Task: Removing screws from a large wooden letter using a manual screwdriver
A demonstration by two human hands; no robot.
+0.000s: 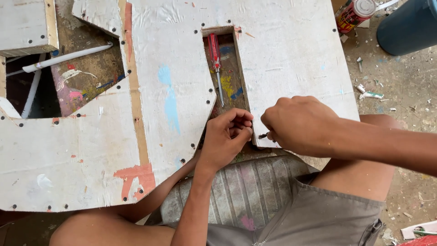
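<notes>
Person seated, knees under a big white panel (pixel 282 59) cut into letter shapes, dark screws dotting its edges. Both hands are meeting at the panel's near edge, just below a rectangular cutout. Right hand (pixel 298 125) is closing its grip on a small dark screw (pixel 263 135), tip pointing left toward the edge. Left hand (pixel 227 136) is curling its fingers in beside it, pinching at the same spot; what it is holding, if anything, cannot be told. A red screwdriver (pixel 215 61) is lying untouched inside the cutout, handle away, blade toward the hands, near but apart from them. A red can (pixel 355 13) and a blue bucket (pixel 409 25) are standing on the littered floor beyond. Judgement: the step in hand looks like seating a screw by fingers at the panel edge. The next move calls for keeping the screw square to the edge while one hand frees itself for the screwdriver.
</notes>
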